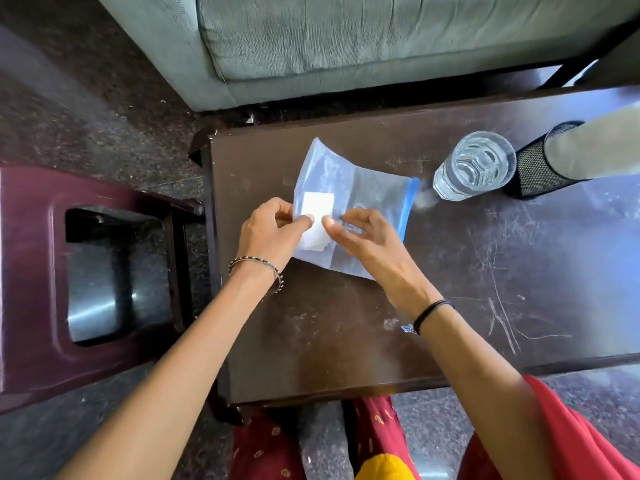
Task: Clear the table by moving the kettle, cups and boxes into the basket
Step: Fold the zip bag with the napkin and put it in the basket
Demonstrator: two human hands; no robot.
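A clear plastic zip bag (367,188) with a blue seal strip lies on the dark wooden table (346,341). A white paper piece (317,206) shows through its near-left part. My left hand (266,233) pinches the bag's left edge between thumb and fingers. Beside it, my right hand (360,237) rests on the bag with its thumb pressing near the white paper. A clear drinking glass (472,166) stands upright to the right of the bag. No kettle, box or basket is in view.
A black mesh holder (540,168) with a pale rolled sheet in it stands right of the glass. A maroon plastic stool (41,282) sits to the left of the table on the speckled floor. A grey-green sofa (346,39) lies beyond the table's far edge.
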